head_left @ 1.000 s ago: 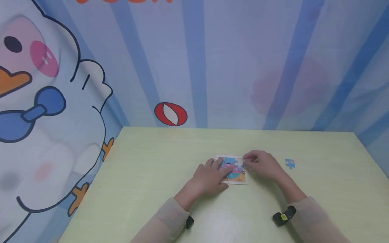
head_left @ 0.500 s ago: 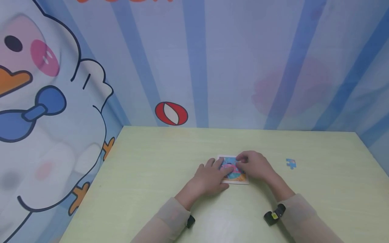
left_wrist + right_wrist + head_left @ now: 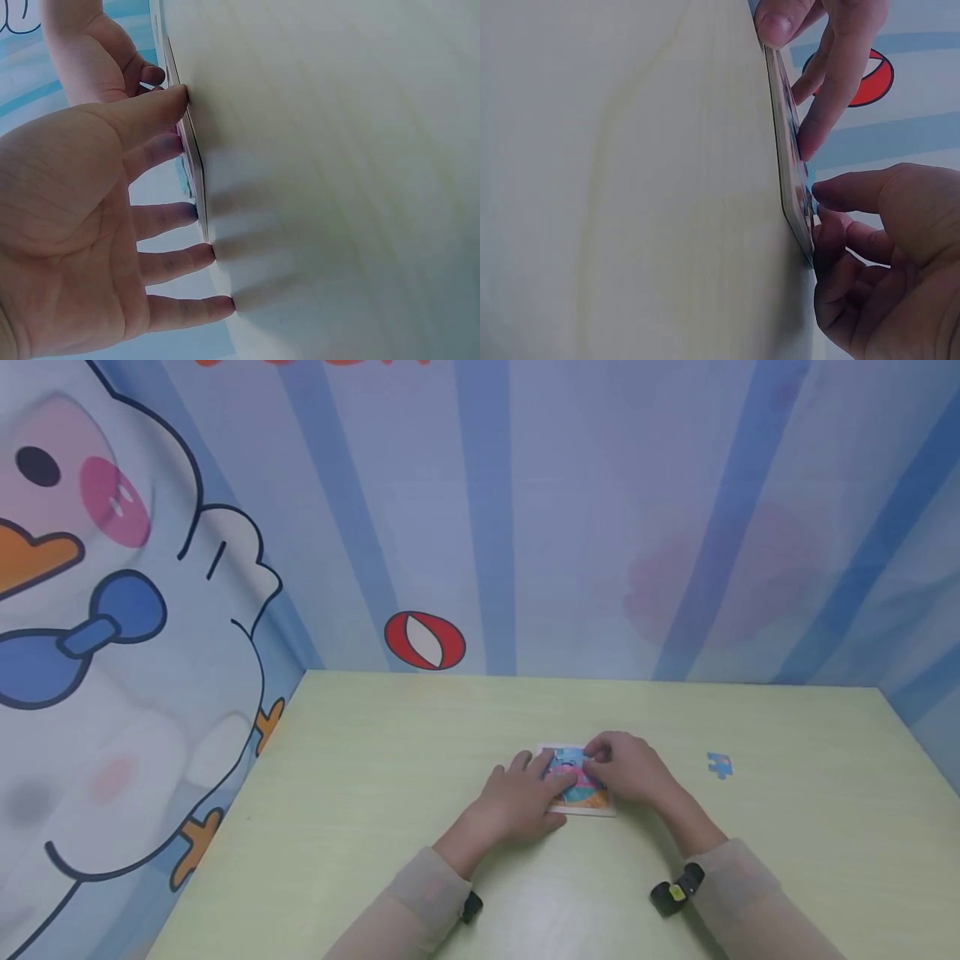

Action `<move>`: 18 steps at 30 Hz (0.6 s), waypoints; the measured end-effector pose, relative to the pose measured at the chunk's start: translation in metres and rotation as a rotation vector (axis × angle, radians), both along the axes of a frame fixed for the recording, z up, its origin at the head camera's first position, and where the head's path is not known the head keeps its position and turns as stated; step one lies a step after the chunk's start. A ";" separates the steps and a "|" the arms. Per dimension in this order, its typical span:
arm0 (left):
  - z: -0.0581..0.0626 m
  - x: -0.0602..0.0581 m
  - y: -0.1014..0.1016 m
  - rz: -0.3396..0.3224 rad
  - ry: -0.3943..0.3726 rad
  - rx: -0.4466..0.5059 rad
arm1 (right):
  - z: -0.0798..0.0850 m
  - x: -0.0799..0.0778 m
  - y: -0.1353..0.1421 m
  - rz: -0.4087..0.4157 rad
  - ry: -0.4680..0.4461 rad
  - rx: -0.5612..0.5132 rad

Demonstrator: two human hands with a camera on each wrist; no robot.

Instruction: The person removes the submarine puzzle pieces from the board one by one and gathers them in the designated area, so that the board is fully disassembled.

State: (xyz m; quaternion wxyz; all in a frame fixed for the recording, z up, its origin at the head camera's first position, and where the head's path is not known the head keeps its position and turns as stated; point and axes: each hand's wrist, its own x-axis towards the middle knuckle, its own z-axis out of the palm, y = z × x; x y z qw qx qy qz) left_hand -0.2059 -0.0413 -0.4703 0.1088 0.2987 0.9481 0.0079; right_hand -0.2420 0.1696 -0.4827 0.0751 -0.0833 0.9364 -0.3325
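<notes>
A small framed jigsaw puzzle (image 3: pixel 588 799) with a colourful picture lies flat on the table. My left hand (image 3: pixel 517 797) spreads across its left side with straight fingers; in the left wrist view the thumb (image 3: pixel 161 112) rests at the board's near edge. Over the puzzle's upper right part, my right hand (image 3: pixel 628 768) pinches a small blue puzzle piece between thumb and curled fingers, mostly hidden by them. In the right wrist view those fingertips are right at the board's surface (image 3: pixel 786 150). A loose blue puzzle piece (image 3: pixel 720 766) with a pink patch lies to the right.
The pale yellow-green table (image 3: pixel 390 735) reaches back to a blue striped backdrop (image 3: pixel 570 527) with a cartoon bird (image 3: pixel 135 760) on the left and a red ball print (image 3: pixel 450 642). Each wrist wears a black strapped camera (image 3: pixel 667 897).
My right hand has moved left from the puzzle's right edge to over its upper right part, then stayed nearly still. My left hand keeps its place on the board.
</notes>
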 end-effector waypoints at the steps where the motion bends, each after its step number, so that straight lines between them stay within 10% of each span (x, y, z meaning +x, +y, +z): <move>1: 0.000 0.000 0.000 -0.001 0.001 0.000 | 0.000 0.000 0.000 -0.005 0.000 0.005; 18: 0.003 0.002 0.000 0.001 0.000 -0.002 | -0.002 -0.001 0.004 -0.008 0.025 -0.046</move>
